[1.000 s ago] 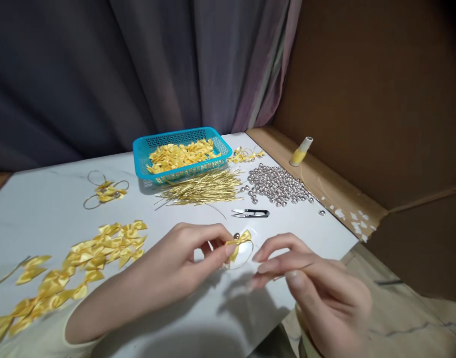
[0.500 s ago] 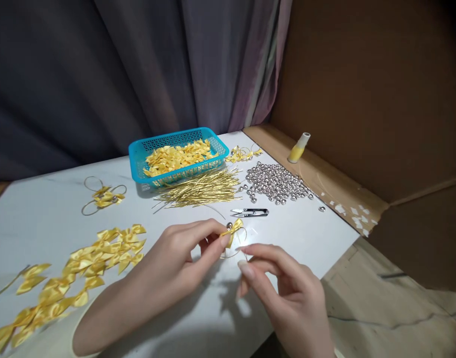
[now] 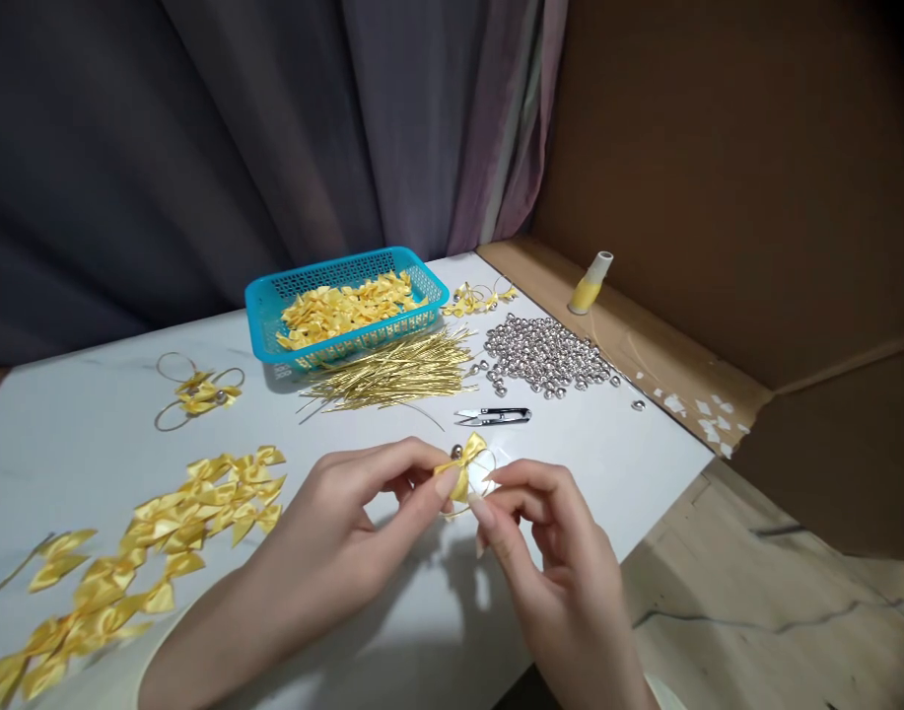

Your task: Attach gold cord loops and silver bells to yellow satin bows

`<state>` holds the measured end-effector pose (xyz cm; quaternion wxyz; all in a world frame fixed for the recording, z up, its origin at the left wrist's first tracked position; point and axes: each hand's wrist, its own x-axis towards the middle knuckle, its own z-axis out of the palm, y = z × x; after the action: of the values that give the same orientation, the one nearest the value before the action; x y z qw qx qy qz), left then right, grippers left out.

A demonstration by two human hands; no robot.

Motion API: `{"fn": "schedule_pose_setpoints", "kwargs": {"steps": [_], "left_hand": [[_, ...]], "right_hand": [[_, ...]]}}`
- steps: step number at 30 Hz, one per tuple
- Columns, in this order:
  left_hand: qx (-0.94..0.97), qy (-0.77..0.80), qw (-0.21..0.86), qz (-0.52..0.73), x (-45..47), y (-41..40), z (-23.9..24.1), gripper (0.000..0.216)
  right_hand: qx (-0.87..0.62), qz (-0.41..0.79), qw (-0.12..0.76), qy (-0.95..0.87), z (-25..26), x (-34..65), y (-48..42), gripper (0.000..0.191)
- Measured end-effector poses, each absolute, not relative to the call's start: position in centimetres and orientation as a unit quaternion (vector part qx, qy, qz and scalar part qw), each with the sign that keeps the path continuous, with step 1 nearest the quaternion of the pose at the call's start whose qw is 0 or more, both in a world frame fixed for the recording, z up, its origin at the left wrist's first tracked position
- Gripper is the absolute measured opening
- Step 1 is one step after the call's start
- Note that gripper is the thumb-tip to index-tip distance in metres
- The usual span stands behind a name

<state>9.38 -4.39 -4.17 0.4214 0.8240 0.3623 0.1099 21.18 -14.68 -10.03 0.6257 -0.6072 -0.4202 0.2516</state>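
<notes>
Pinches a yellow bow bearing a silver bead between thumb and fingers of the left hand, above the near middle of a white table. Grips the gold cord loop at the bow's right with narrowed fingertips of the right hand. Works just near of dark snips, with loose bows at near left, and gold cords, a blue basket and heaped silver beads farther off.
</notes>
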Motion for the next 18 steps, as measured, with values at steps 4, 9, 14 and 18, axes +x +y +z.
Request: {"fn": "schedule_pose_setpoints", "kwargs": {"steps": [4,9,14,18], "left_hand": [[0.802,0.385,0.44,0.126,9.66,-4.74,-3.59,0.024],[0.789,0.384,0.456,0.147,9.81,-4.89,-3.49,0.024],[0.771,0.382,0.482,0.165,9.75,-4.8,-3.73,0.019],[0.762,0.377,0.498,0.173,9.72,-4.79,-3.81,0.018]], "right_hand": [[-0.604,0.274,0.622,-0.416,-9.97,21.08,-14.73,0.012],[-0.607,0.261,0.598,-0.454,-10.0,21.35,-15.03,0.018],[-0.604,0.257,0.609,-0.444,-9.85,21.31,-15.14,0.016],[-0.603,0.26,0.637,-0.405,-9.57,21.17,-15.21,0.007]]}}
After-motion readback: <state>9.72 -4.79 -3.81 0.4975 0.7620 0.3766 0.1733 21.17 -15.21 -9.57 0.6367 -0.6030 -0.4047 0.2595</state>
